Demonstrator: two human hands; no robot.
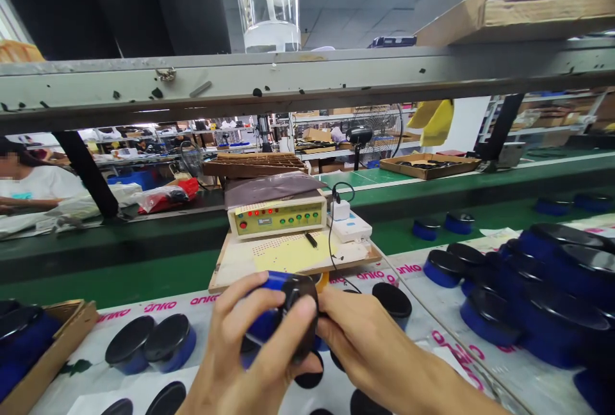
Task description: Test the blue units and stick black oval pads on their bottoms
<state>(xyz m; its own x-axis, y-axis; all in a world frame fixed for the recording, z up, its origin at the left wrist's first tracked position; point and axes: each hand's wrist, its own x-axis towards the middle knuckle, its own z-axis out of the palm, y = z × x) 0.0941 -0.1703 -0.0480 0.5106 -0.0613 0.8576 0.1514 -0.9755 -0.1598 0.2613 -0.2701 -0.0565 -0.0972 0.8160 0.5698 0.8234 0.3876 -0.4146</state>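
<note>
Grip closed: left hand (245, 344), right hand (369, 344) clasping blue-black puck (278, 319).

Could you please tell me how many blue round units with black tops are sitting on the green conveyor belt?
4. Units and stand right of the tester; units and sit farther right. Others may be hidden past the picture's edge.

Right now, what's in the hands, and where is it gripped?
A round blue-and-black puck-shaped unit. The left hand wraps its blue side, with the thumb across the black face; the right hand presses its fingertips against the opposite edge.
</note>
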